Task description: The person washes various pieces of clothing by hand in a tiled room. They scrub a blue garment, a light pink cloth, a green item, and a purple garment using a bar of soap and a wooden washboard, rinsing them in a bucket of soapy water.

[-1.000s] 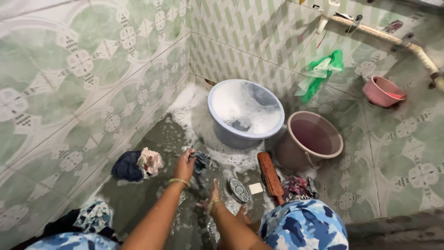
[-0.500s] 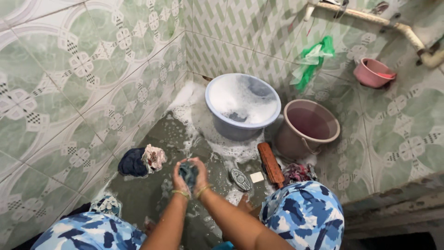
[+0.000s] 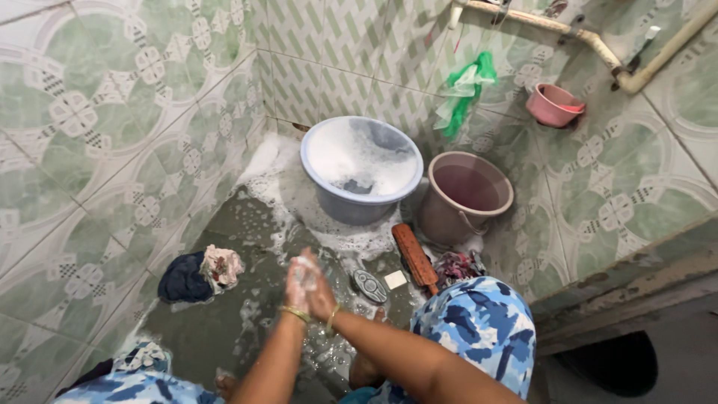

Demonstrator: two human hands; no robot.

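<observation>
Both hands are up together over the wet floor (image 3: 224,329), pressed palm to palm. The left hand (image 3: 298,283) and the right hand (image 3: 320,288) are clenched around a small sudsy cloth (image 3: 304,271), white foam showing between the fingers; most of the cloth is hidden inside the grip. Gold bangles sit on both wrists.

Just right of the hands, on the floor, lies a dark oval soap dish (image 3: 370,286), and beside it a small white soap bar (image 3: 395,279). A brown scrub brush (image 3: 414,256) lies angled next to that, its far end near the buckets. Against the brush's right side, a bundle of dark patterned laundry (image 3: 458,266).

Further back, a blue basin (image 3: 361,168) full of white suds, with something dark poking out of the foam. Right beside it, almost touching, a brown bucket (image 3: 464,196) holding water. Foam spills across the floor in front of the basin.

Off to the left, near the tiled wall (image 3: 97,150), a heap of clothes (image 3: 198,273), dark blue with a pale piece on top, well apart from the hands.

Up on the right wall, a pipe (image 3: 591,41) runs along, a green bag (image 3: 465,90) hangs from it, and a pink bowl (image 3: 553,105) sits below it.

The person's knees in blue camouflage print frame the bottom of the view.
</observation>
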